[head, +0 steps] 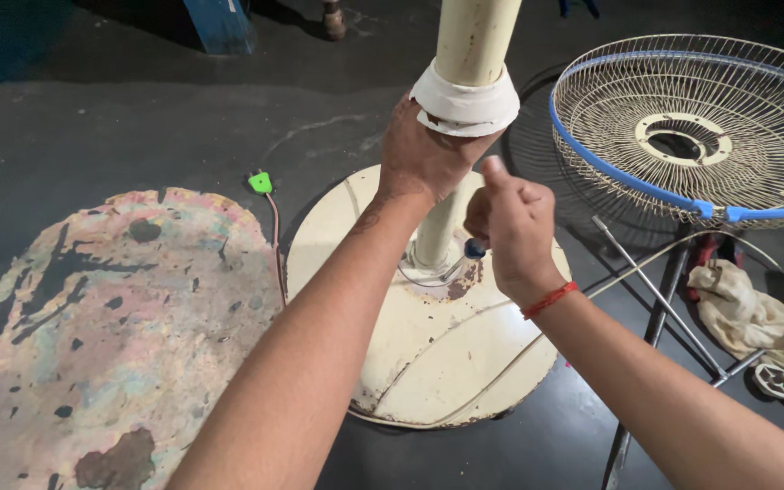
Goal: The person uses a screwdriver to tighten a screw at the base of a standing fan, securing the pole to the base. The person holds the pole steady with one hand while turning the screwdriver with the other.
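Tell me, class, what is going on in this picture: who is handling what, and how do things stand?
A person works on a pedestal fan stand. The left hand grips the white collar around the cream pole. The right hand holds a tool with a dark blue handle low beside the pole, above the round base. A wire fan guard with a blue rim lies to the right, a green plug to the left.

Fan pole (pixel 474 41) upright on round base (pixel 410 354), centre. Left hand (pixel 424 154) on pole collar (pixel 465 104); right hand (pixel 514 227) just right, lower, holding screwdriver (pixel 465 259). Fan guard (pixel 691 127) far right. Rag (pixel 746 313) right. Plug (pixel 260 182) left of base.
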